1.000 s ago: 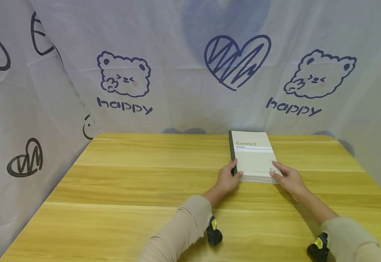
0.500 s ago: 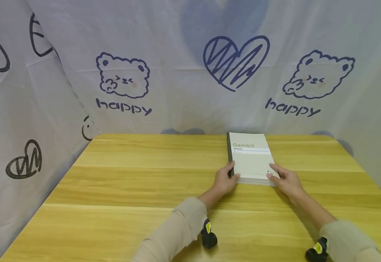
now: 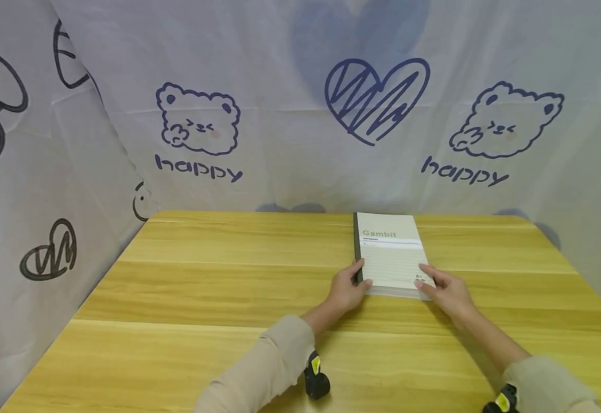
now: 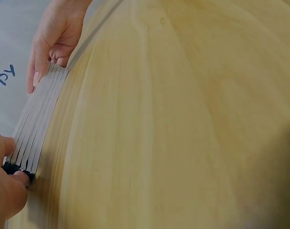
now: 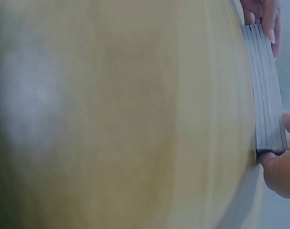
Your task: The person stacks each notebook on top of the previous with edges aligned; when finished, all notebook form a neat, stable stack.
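Observation:
A stack of several notebooks (image 3: 390,261) lies toward the far side of the table, right of the middle. The top cover is white, lettered "Gambit", with a dark spine on the left. My left hand (image 3: 346,288) grips the near left corner, its thumb at the front. On the opposite side, my right hand (image 3: 451,293) holds the near right corner, thumb on top. The layered page edges (image 4: 37,117) show in the left wrist view, and the stack edge (image 5: 264,90) in the right wrist view. Whether the stack touches the table cannot be told.
The wooden table (image 3: 202,298) extends around the stack, its far edge close behind it. A pale printed curtain (image 3: 285,132) hangs behind and along the left side. Small black cameras (image 3: 317,378) sit at the wrists by the sleeves.
Both hands have moved the notebook stack a little nearer to me and slightly left. Their hold on its near corners looks the same.

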A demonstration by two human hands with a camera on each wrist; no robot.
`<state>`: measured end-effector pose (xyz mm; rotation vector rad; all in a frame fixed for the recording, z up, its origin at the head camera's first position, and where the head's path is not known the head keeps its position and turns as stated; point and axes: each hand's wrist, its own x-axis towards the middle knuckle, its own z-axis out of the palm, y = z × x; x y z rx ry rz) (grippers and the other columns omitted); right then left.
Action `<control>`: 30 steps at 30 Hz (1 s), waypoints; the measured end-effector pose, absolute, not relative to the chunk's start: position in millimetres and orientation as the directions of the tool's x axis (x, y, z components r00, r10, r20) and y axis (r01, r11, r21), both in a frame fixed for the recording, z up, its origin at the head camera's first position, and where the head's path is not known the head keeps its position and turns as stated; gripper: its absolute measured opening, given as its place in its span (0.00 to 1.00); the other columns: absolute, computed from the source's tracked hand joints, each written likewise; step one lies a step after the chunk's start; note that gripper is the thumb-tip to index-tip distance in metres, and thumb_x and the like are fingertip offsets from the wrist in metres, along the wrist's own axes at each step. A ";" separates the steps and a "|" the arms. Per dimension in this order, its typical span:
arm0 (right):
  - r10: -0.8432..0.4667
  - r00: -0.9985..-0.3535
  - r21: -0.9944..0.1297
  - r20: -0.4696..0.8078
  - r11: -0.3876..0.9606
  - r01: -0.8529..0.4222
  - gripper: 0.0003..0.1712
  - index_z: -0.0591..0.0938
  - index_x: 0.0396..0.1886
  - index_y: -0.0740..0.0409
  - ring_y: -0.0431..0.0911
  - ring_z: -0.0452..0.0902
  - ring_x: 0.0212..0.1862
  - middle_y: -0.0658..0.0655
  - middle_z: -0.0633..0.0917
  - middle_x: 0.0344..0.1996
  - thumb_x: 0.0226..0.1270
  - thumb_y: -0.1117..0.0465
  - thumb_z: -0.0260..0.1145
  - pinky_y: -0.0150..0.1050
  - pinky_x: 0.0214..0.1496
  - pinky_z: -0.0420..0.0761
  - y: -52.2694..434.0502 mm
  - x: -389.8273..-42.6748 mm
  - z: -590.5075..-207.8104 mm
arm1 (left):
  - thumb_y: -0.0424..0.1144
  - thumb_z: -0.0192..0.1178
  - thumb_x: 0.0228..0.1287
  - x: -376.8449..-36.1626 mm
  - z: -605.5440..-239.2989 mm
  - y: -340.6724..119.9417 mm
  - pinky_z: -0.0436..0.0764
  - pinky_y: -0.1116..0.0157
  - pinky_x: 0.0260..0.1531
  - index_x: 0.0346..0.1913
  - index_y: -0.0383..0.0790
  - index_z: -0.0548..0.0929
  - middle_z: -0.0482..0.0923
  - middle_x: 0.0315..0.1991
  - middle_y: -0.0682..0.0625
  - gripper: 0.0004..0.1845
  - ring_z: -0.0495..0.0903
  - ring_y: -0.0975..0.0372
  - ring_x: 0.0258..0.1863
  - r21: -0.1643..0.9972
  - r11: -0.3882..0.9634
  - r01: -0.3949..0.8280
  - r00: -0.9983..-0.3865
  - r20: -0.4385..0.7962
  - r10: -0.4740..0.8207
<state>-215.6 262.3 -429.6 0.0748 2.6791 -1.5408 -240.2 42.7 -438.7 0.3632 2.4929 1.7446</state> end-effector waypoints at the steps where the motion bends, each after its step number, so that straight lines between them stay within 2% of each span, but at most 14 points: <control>1: 0.019 -0.998 -0.864 -0.067 0.498 0.067 0.34 0.63 0.67 0.64 0.60 0.49 0.71 0.68 0.56 0.69 0.66 0.55 0.60 0.50 0.68 0.59 261.2 -214.7 -429.7 | 0.31 0.56 0.63 -239.6 -439.0 41.4 0.67 0.59 0.62 0.66 0.30 0.63 0.58 0.67 0.35 0.28 0.60 0.48 0.67 0.933 0.329 0.149 -0.969 0.071 0.237; 12: 0.013 -0.997 -0.874 -0.071 0.481 0.068 0.34 0.63 0.67 0.62 0.58 0.49 0.71 0.65 0.56 0.69 0.66 0.54 0.60 0.48 0.68 0.60 247.3 -206.5 -430.0 | 0.29 0.56 0.63 -230.5 -438.5 26.4 0.67 0.59 0.61 0.65 0.31 0.64 0.57 0.68 0.35 0.28 0.61 0.48 0.66 0.948 0.297 0.116 -0.972 0.047 0.229; 19: 0.007 -0.997 -0.881 -0.078 0.468 0.072 0.34 0.63 0.67 0.62 0.59 0.49 0.71 0.65 0.56 0.69 0.65 0.55 0.61 0.48 0.68 0.59 237.1 -199.7 -430.3 | 0.29 0.58 0.61 -224.0 -440.1 14.4 0.69 0.56 0.59 0.63 0.28 0.66 0.60 0.66 0.33 0.27 0.63 0.45 0.65 0.946 0.287 0.149 -0.969 0.081 0.233; 26: 0.008 -0.995 -0.891 -0.097 0.446 0.091 0.34 0.64 0.67 0.61 0.58 0.49 0.71 0.65 0.57 0.69 0.65 0.55 0.61 0.49 0.69 0.59 226.1 -193.8 -429.8 | 0.29 0.58 0.61 -217.9 -440.9 3.3 0.69 0.56 0.59 0.64 0.30 0.66 0.60 0.66 0.34 0.28 0.63 0.46 0.65 0.958 0.264 0.107 -0.974 0.048 0.221; 30: 0.021 -0.996 -0.883 -0.086 0.461 0.086 0.32 0.66 0.66 0.61 0.57 0.51 0.71 0.64 0.59 0.68 0.65 0.56 0.62 0.47 0.67 0.61 219.8 -190.4 -430.4 | 0.29 0.58 0.62 -214.4 -442.0 -3.5 0.68 0.55 0.60 0.65 0.31 0.66 0.60 0.66 0.34 0.28 0.62 0.46 0.65 0.958 0.268 0.101 -0.973 0.040 0.225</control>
